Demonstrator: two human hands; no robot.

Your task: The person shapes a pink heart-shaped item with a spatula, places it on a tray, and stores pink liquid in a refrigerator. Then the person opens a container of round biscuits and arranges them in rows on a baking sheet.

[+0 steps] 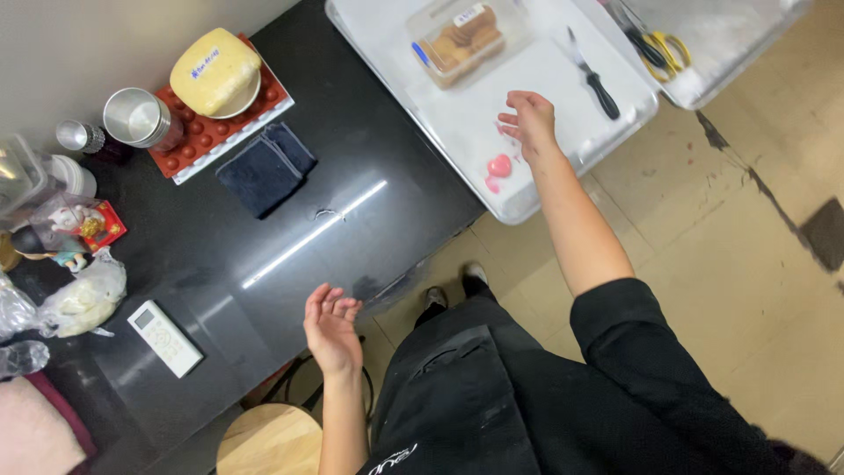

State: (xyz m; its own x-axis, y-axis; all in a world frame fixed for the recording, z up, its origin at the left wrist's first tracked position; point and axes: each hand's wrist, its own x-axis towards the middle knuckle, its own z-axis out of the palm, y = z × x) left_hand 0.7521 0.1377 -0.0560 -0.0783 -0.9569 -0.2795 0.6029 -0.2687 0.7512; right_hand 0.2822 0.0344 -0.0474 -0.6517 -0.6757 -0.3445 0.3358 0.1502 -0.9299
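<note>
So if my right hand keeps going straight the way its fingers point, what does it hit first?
Probably the clear container of biscuits on the white tray; the right hand points that way, though its height is unclear.

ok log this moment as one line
left hand: open, empty, over black counter edge | right hand: open, over white tray, by pink pieces | knife: on tray

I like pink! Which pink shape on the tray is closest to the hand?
The small pale pink piece right beside the right hand fingertips; the brighter heart-like one lies lower, by the wrist.
</note>
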